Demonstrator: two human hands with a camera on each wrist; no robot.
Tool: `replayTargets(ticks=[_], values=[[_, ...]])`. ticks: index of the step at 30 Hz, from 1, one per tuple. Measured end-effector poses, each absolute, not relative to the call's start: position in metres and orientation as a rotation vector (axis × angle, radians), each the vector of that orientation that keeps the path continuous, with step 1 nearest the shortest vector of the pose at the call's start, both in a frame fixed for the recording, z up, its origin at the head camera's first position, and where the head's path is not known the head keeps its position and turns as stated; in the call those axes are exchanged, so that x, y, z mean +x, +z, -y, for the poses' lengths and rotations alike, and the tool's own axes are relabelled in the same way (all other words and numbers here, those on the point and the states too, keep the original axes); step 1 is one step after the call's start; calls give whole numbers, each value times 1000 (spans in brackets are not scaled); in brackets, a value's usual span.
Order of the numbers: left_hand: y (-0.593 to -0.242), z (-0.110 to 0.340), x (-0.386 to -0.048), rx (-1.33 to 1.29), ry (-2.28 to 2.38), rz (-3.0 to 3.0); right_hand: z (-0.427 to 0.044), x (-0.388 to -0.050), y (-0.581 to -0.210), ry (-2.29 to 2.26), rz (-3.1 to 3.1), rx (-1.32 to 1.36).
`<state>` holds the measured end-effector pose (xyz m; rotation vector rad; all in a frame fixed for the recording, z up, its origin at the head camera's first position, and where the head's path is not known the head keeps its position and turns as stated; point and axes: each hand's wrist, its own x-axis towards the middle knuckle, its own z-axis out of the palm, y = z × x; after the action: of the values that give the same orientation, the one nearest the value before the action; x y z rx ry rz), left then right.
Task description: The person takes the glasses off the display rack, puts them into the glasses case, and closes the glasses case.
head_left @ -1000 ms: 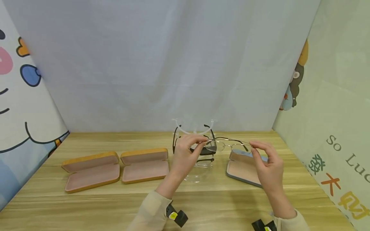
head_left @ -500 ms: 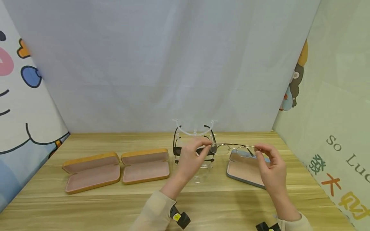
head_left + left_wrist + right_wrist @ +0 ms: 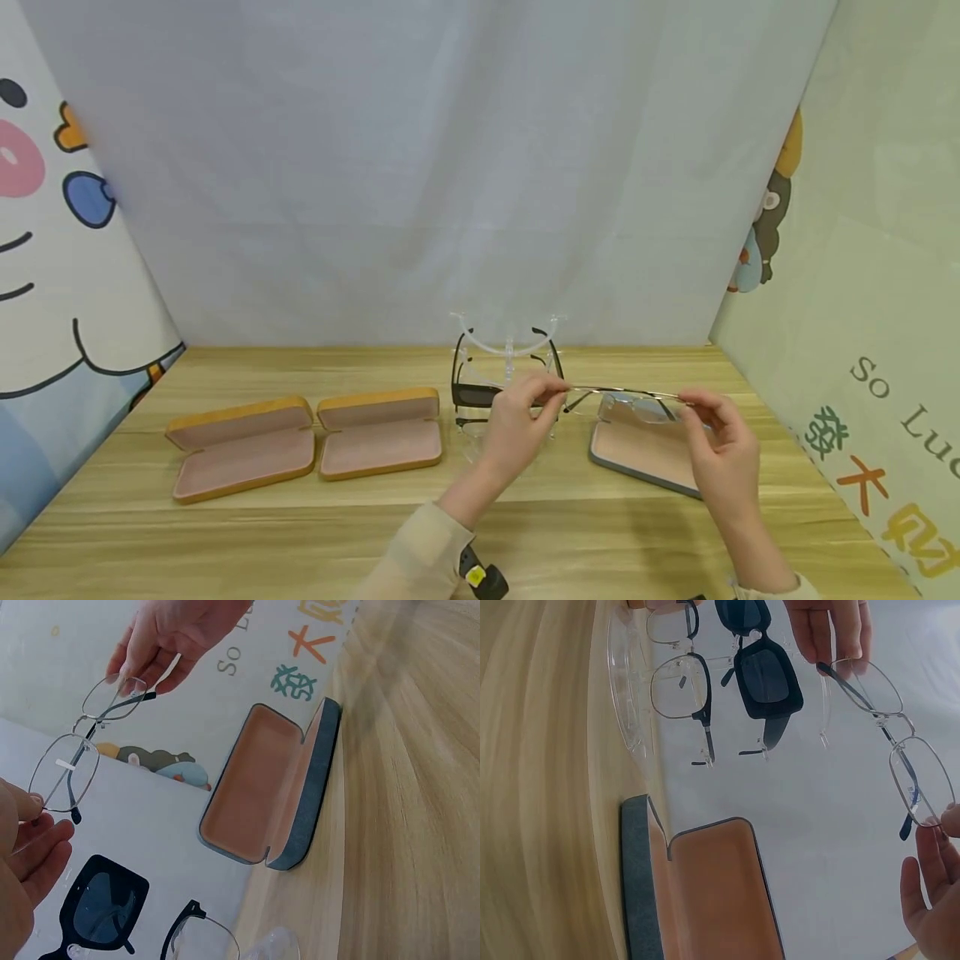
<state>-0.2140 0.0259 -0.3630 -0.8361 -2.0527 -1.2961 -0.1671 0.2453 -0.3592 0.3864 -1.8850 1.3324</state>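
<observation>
Between my two hands is a pair of thin metal-rimmed eyeglasses (image 3: pixel 630 391), held up off the table with its dark-tipped temples folded behind the lenses. My left hand (image 3: pixel 520 427) pinches one end of the frame, and my right hand (image 3: pixel 726 467) pinches the other. Below and behind the lenses lies an opened blue-grey glasses case (image 3: pixel 647 457) with a peach lining (image 3: pixel 247 780). Behind my left hand, a clear display stand (image 3: pixel 509 348) carries dark sunglasses (image 3: pixel 474 396) and, lower down, black-browed eyeglasses (image 3: pixel 704 712). My left hand partly hides both in the head view.
Two opened yellow glasses cases with pink linings, one at the far left (image 3: pixel 247 460) and one nearer the middle (image 3: pixel 382 447), lie on the wooden table (image 3: pixel 300 542). A pale curtain (image 3: pixel 360 208) closes the back, and printed panels (image 3: pixel 862 275) flank the sides.
Both hands have carried the eyeglasses rightward and somewhat lower, off from before the stand to over the blue-grey case. The grip at both ends stays.
</observation>
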Motion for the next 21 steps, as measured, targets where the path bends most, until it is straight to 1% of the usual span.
replayTargets(ticks=[14,21], values=[[-379,-42,-212,-784,-1399,2156,-257,-164,-373,1331,1943,215],[-381,-50,-210,-774,-1405,2147,-262,-160,-375,1320,1971,144]])
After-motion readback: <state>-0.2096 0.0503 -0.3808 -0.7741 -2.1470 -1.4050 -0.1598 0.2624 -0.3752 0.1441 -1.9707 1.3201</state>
